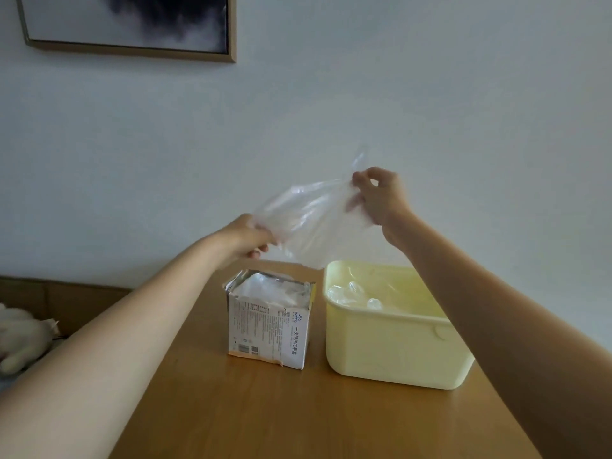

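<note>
A clear plastic glove (311,220) is stretched in the air between both hands, above the table. My left hand (246,236) grips its lower left end. My right hand (381,197) pinches its upper right end between thumb and fingers. Below stands a torn-open white glove box (270,329) with more clear gloves showing at its top. Beside it on the right sits a pale yellow plastic tub (394,346) holding several crumpled clear gloves (354,293).
The box and tub stand on a wooden table (298,415) set against a pale wall. A framed dark picture (132,24) hangs at the upper left. A white soft toy (20,336) lies off the table's left side.
</note>
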Action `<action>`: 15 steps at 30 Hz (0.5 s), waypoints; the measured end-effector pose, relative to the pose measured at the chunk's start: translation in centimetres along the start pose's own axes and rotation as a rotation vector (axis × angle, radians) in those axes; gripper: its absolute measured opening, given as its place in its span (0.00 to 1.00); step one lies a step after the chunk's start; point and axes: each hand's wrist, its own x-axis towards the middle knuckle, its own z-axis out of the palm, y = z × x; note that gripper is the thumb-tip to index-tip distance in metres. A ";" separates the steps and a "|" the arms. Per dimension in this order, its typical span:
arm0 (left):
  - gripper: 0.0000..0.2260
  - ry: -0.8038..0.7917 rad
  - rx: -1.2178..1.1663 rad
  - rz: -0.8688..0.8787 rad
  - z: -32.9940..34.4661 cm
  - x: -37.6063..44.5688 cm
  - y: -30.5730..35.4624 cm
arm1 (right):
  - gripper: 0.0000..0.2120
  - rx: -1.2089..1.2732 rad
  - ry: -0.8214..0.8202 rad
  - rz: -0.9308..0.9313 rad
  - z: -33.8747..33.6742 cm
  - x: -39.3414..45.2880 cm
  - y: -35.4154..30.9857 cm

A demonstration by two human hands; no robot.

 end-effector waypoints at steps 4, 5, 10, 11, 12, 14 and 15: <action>0.11 0.120 -0.277 0.209 0.7 0.2 2.5 | 0.16 -0.066 -0.177 -0.034 -1.2 -0.8 -0.3; 0.08 0.139 -0.355 0.196 1.0 0.3 3.1 | 0.18 -0.091 -0.222 -0.041 -1.6 -1.0 -0.5; 0.31 -0.374 -0.388 -0.039 3.0 -0.9 5.3 | 0.25 -0.430 -0.329 -0.146 -2.6 -1.4 -1.3; 0.30 -0.491 -0.319 -0.024 3.7 -1.3 5.2 | 0.25 -0.458 -0.312 -0.185 -2.7 -1.3 -1.3; 0.25 -0.530 -0.255 0.005 4.5 -1.4 4.9 | 0.24 -0.454 -0.289 -0.209 -2.7 -1.3 -1.3; 0.10 -0.409 -0.222 0.039 5.7 -1.2 4.8 | 0.22 -0.396 -0.272 -0.181 -3.1 -1.3 -1.2; 0.06 -0.320 -0.232 0.039 6.0 -1.0 4.8 | 0.21 -0.392 -0.304 -0.136 -3.4 -1.4 -1.2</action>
